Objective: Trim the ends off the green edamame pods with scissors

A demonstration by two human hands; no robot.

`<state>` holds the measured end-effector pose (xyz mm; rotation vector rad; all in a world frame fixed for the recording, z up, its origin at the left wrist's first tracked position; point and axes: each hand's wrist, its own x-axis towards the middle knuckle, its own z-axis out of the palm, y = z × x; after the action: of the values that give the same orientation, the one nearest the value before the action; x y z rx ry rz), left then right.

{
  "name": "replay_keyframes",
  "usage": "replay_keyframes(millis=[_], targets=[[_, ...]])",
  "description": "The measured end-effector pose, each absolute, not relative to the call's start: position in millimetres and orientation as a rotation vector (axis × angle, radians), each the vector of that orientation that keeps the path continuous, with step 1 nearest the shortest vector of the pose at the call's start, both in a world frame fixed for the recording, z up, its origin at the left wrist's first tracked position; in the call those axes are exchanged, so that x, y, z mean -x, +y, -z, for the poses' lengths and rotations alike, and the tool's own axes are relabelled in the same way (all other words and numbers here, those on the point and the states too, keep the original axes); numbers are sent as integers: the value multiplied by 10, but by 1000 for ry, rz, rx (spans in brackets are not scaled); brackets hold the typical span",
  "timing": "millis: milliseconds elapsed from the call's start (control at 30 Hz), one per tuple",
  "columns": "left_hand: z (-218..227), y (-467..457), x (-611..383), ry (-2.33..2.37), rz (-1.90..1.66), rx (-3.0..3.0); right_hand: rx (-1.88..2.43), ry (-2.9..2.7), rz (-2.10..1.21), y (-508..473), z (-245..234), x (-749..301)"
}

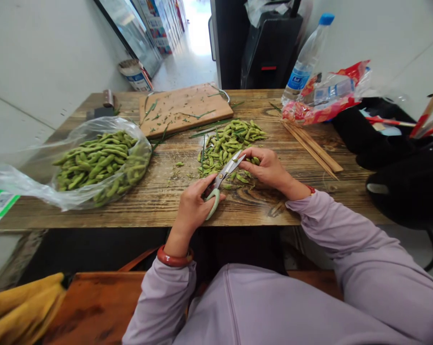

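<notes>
Though messy, wooden table (166,203) between pale walls (40,57), left grip (194,201) tight round scissors (228,168), right grip (268,167) round pod (254,160).

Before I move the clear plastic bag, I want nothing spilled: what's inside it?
A heap of green pods shows inside the clear plastic bag, some through its film. The heap hides whatever lies at its middle and bottom.

The left hand (193,203) is holding one pair of scissors (222,176). One pod-filled bag (63,200) is lying left of it; one cutting board (187,103) and one blue-capped bottle (307,64) are sitting beyond.
</notes>
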<state>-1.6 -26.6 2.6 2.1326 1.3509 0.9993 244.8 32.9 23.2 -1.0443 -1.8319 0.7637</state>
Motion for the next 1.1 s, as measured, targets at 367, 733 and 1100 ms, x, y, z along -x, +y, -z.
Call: replay_keyframes(millis=[367, 733, 1100], targets=[[-22, -276, 23, 1395, -929, -2193, 1058, -1879, -783, 327, -193, -2408], [22, -275, 20, 1433, -917, -2259, 1122, -1916, -700, 327, -184, -2424], [17, -260, 37, 1475, -997, -2107, 1175, -1742, -916, 340, -218, -2410]])
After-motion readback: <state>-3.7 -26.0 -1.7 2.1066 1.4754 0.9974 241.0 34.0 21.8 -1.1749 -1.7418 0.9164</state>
